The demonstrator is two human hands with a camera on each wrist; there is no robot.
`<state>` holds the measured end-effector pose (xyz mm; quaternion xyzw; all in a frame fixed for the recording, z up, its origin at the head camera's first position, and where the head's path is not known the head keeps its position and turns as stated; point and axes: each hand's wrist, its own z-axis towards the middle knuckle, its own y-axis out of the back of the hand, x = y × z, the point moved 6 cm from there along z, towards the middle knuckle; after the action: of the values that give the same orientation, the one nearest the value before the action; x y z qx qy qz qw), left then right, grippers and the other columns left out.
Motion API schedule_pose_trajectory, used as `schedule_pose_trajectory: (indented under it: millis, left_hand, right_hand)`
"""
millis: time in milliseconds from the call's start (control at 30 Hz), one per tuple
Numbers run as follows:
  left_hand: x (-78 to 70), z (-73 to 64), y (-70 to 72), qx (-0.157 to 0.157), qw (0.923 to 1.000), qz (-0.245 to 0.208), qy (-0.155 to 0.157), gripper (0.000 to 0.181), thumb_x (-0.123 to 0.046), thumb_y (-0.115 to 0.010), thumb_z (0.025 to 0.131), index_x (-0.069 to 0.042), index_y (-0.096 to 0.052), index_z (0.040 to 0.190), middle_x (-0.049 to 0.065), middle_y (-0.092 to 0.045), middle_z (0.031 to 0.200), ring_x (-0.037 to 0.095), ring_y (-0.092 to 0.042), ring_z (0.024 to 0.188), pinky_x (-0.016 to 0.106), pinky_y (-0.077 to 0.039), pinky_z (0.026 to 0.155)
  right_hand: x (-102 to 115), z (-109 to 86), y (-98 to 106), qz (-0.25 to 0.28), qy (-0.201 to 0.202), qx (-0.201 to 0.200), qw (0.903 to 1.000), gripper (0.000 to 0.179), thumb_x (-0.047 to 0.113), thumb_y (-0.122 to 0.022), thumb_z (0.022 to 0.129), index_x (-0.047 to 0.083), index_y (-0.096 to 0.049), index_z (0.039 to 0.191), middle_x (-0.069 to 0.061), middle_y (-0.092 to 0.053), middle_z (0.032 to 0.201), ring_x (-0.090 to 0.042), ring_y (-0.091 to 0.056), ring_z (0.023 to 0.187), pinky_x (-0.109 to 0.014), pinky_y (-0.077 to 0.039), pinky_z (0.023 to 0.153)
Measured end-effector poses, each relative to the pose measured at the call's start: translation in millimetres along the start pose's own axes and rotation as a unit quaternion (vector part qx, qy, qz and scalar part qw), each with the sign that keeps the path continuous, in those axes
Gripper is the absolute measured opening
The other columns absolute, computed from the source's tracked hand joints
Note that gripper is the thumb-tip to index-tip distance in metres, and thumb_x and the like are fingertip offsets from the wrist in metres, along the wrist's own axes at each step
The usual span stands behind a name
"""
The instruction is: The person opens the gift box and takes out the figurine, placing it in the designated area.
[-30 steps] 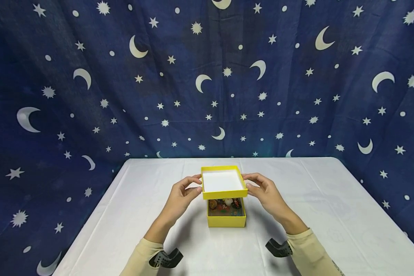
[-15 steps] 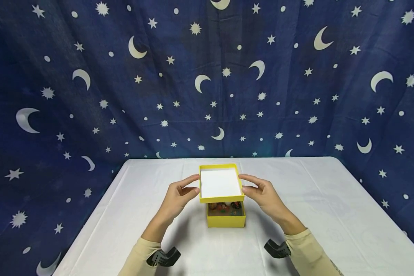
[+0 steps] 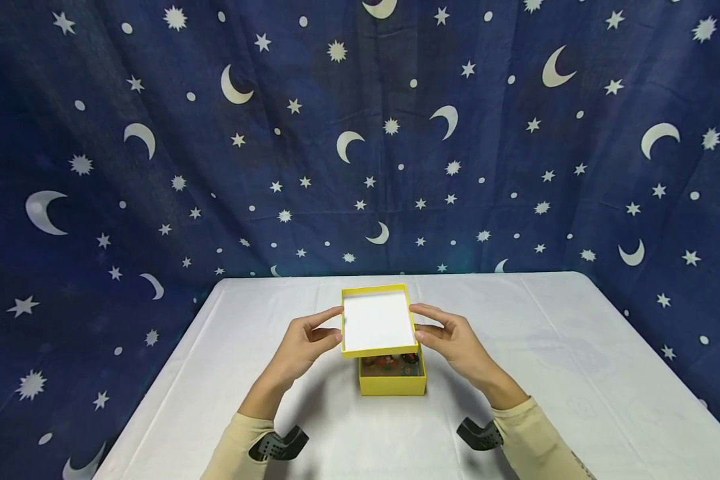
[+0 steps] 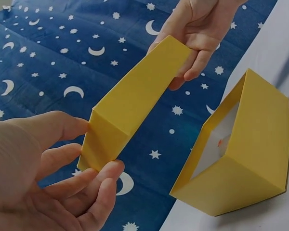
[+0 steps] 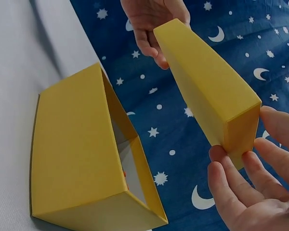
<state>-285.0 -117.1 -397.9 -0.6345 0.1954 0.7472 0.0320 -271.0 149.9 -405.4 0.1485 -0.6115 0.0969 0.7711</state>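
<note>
My left hand (image 3: 300,347) and right hand (image 3: 456,350) hold a square yellow box lid (image 3: 379,323) by its opposite sides, in the air above the box. In the head view its white inside faces me. Below it, a yellow box (image 3: 393,386) stands upright on the table, its top uncovered. Small colourful items (image 3: 390,365) show inside, partly hidden behind the lid. Both wrist views show the lid (image 4: 139,91) apart from the box (image 5: 77,149), with fingertips and thumb against its narrow sides.
A white cloth (image 3: 540,360) covers the table, with its far edge a short way behind the lid. Behind that hangs a dark blue curtain (image 3: 312,153) with moons and stars. Each wrist bears a black camera mount (image 3: 480,434).
The lid has moved left and slightly down in the head view, hiding more of the box's contents. It has tipped to show more of its white inside. Both hands moved with it.
</note>
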Motion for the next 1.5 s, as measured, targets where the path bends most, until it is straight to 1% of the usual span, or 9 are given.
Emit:
schedule_pose_trajectory:
  millis: [100, 267, 333, 567, 867, 1133, 1300, 1433, 1500]
  left_hand:
    - [0.4, -0.1, 1.4, 0.009, 1.0, -0.002, -0.003, 0.054, -0.007, -0.069, 0.094, -0.006, -0.054, 0.146, 0.022, -0.064, 0.136, 0.016, -0.07, 0.107, 0.021, -0.054, 0.09]
    - [-1.8, -1.3, 5.7, 0.026, 0.9996, 0.006, -0.012, 0.054, -0.008, -0.069, 0.094, -0.005, -0.054, 0.146, 0.022, -0.06, 0.141, 0.02, -0.069, 0.11, 0.021, -0.054, 0.089]
    - [-3.2, -1.8, 7.6, 0.031, 0.9993, 0.012, -0.016, 0.054, -0.008, -0.069, 0.094, -0.005, -0.053, 0.146, 0.022, -0.057, 0.145, 0.021, -0.069, 0.111, 0.021, -0.054, 0.089]
    - [-6.2, -3.5, 12.5, 0.038, 0.9991, 0.007, -0.016, 0.06, -0.008, -0.069, 0.095, -0.005, -0.048, 0.15, 0.016, -0.045, 0.157, 0.024, -0.068, 0.114, 0.022, -0.055, 0.091]
    - [-6.1, -4.2, 18.4, 0.066, 0.9972, 0.028, -0.024, 0.059, -0.012, -0.067, 0.096, -0.004, -0.046, 0.151, 0.017, -0.044, 0.158, 0.032, -0.067, 0.119, 0.024, -0.054, 0.094]
    - [-3.2, -3.8, 25.5, 0.074, 0.9958, 0.05, -0.017, 0.059, -0.013, -0.067, 0.096, -0.005, -0.047, 0.151, 0.016, -0.047, 0.156, 0.029, -0.068, 0.118, 0.024, -0.054, 0.094]
    - [-2.6, -5.7, 34.7, 0.076, 0.9951, 0.057, -0.029, 0.057, -0.013, -0.066, 0.097, -0.003, -0.047, 0.15, 0.018, -0.048, 0.155, 0.028, -0.069, 0.115, 0.024, -0.054, 0.094]
    - [0.5, -6.8, 42.9, 0.079, 0.9943, 0.062, -0.033, 0.057, -0.013, -0.066, 0.097, -0.002, -0.047, 0.15, 0.019, -0.047, 0.155, 0.026, -0.07, 0.113, 0.021, -0.053, 0.093]
    - [2.4, -7.1, 47.2, 0.082, 0.9939, 0.067, -0.034, 0.057, -0.013, -0.066, 0.097, -0.001, -0.047, 0.15, 0.019, -0.048, 0.154, 0.024, -0.07, 0.112, 0.021, -0.053, 0.092]
  right_hand:
    - [-0.3, -0.4, -1.4, 0.007, -0.003, 0.005, 1.0, 0.058, 0.009, -0.064, 0.099, -0.002, -0.042, 0.152, -0.026, -0.039, 0.158, 0.001, -0.065, 0.115, -0.017, -0.052, 0.096]
    - [-0.1, -0.7, -5.9, 0.029, -0.005, 0.024, 0.9993, 0.063, 0.005, -0.065, 0.097, -0.002, -0.038, 0.154, -0.027, -0.034, 0.16, -0.001, -0.065, 0.117, -0.019, -0.053, 0.095]
    - [0.2, -0.7, -7.6, 0.03, -0.004, 0.027, 0.9992, 0.065, 0.005, -0.066, 0.096, -0.002, -0.037, 0.154, -0.026, -0.031, 0.161, -0.001, -0.065, 0.117, -0.019, -0.054, 0.095]
    - [0.0, -0.8, -13.0, 0.034, -0.004, 0.04, 0.9986, 0.066, 0.004, -0.065, 0.097, -0.005, -0.034, 0.154, -0.028, -0.03, 0.161, 0.0, -0.065, 0.117, -0.02, -0.054, 0.095]
    - [0.8, -0.8, -17.7, 0.028, -0.003, 0.053, 0.9982, 0.066, 0.006, -0.065, 0.098, -0.006, -0.033, 0.155, -0.032, -0.037, 0.156, -0.001, -0.066, 0.116, -0.02, -0.054, 0.095]
    - [-3.0, 0.5, -25.5, 0.017, -0.004, 0.042, 0.999, 0.067, 0.008, -0.067, 0.096, -0.006, -0.035, 0.153, -0.03, -0.031, 0.16, -0.002, -0.066, 0.116, -0.02, -0.055, 0.092]
    - [-7.4, 4.3, -34.8, 0.021, -0.011, 0.04, 0.9989, 0.068, 0.01, -0.069, 0.096, -0.003, -0.036, 0.154, -0.028, -0.031, 0.161, -0.005, -0.067, 0.115, -0.021, -0.056, 0.091]
    - [-7.7, 7.9, -42.3, 0.027, -0.002, 0.04, 0.9988, 0.066, 0.009, -0.068, 0.096, -0.004, -0.037, 0.153, -0.029, -0.032, 0.16, -0.01, -0.068, 0.115, -0.023, -0.057, 0.089]
    - [-8.2, 9.4, -46.3, 0.028, 0.002, 0.041, 0.9988, 0.066, 0.009, -0.068, 0.096, -0.004, -0.037, 0.153, -0.029, -0.032, 0.16, -0.009, -0.069, 0.113, -0.024, -0.058, 0.088]
